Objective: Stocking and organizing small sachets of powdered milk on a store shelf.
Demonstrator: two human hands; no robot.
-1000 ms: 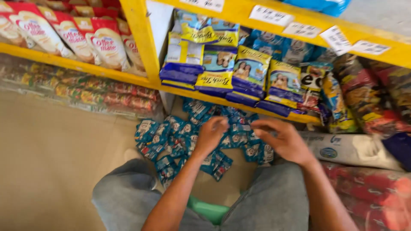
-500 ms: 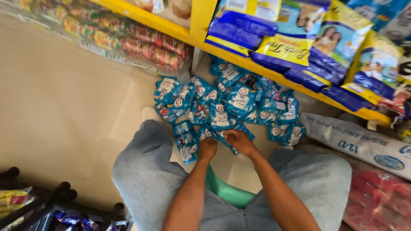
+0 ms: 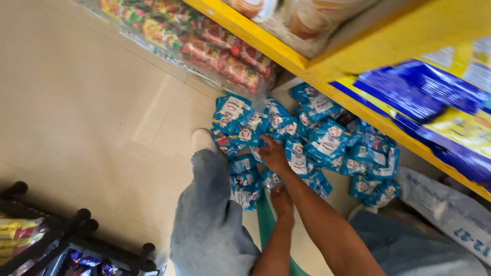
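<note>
A heap of small blue-and-white snack packets (image 3: 327, 140) lies on the tiled floor under a yellow shelf (image 3: 286, 56). My right hand (image 3: 273, 155) reaches across to the left side of the heap, its fingers curled over a blue packet (image 3: 244, 134). My left hand (image 3: 282, 200) is lower and nearer to me, its fingertips at another blue packet (image 3: 270, 179); its grip is hidden. My knee in grey trousers (image 3: 209, 214) and a white shoe (image 3: 202, 139) are to the left of both hands.
Red snack packs in clear wrap (image 3: 204, 41) line the floor under the shelf. Blue-and-yellow bags (image 3: 434, 97) fill the shelf at right. A white sack (image 3: 450, 209) lies at right, a black rack with snacks (image 3: 71, 240) at bottom left, a green seat (image 3: 266, 225) beneath me.
The view has swung lower and closer to the heap. My right hand has stretched further forward and left onto the packets; my left hand has stayed close to my legs.
</note>
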